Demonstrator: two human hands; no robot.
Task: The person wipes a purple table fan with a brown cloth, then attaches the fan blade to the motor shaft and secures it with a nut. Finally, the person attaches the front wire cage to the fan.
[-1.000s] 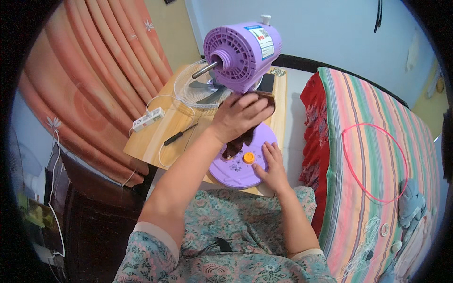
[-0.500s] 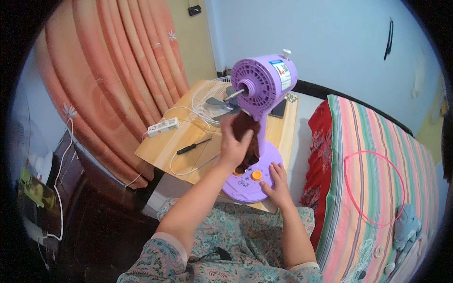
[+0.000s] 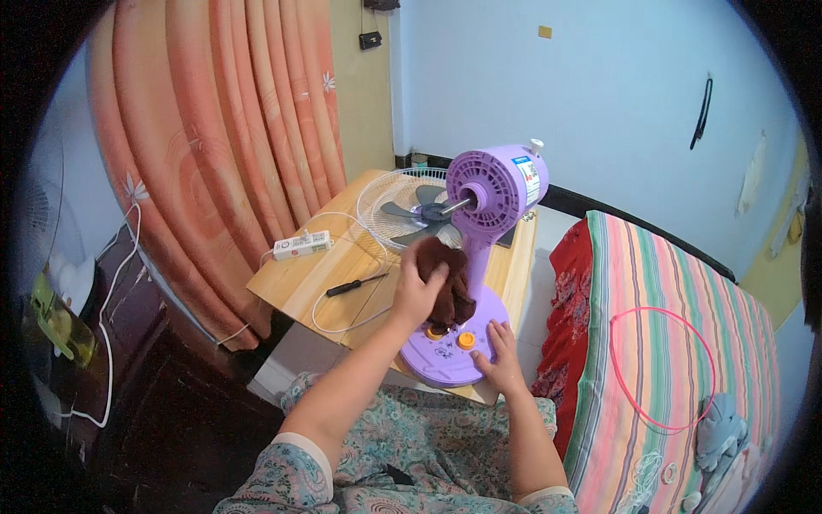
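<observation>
two hands work: left hand (image 3: 417, 289) clenched on brown cloth (image 3: 449, 284), right hand (image 3: 501, 360) spread flat, steadying purple fan base (image 3: 437, 355).

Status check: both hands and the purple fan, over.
Left hand gripping brown cloth against purple fan stem. Right hand flat on the fan base. Screwdriver, power strip, fan guard lie apart on the table.

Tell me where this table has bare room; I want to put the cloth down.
Bare wood lies at the near left corner, between the power strip, the screwdriver and the table edge. A smaller strip runs right of the fan stand. The far end is crowded by the fan guard; the fan base and both hands fill the near right.
</observation>
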